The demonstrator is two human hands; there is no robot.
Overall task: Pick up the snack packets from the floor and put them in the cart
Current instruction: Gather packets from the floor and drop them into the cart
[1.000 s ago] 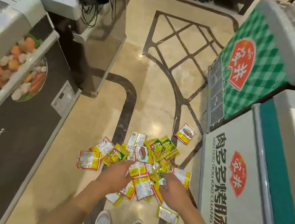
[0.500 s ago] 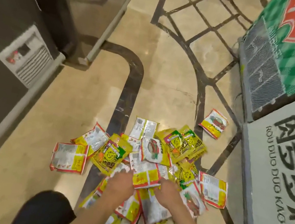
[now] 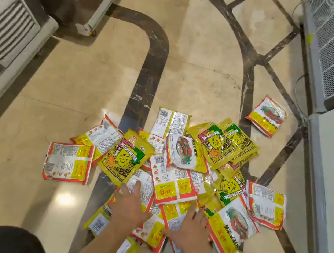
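Snack packets [image 3: 173, 185] lie heaped on the floor [image 3: 44, 93]; left hand [image 3: 129, 205] and right hand [image 3: 190, 229] rest flat on the near ones, fingers straight, gripping nothing.

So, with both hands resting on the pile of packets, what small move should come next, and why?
Probably curl both hands inward to gather the nearest packets into one bundle. The left hand and right hand lie flat, side by side, on the near edge of the pile of snack packets, and neither grips anything yet.
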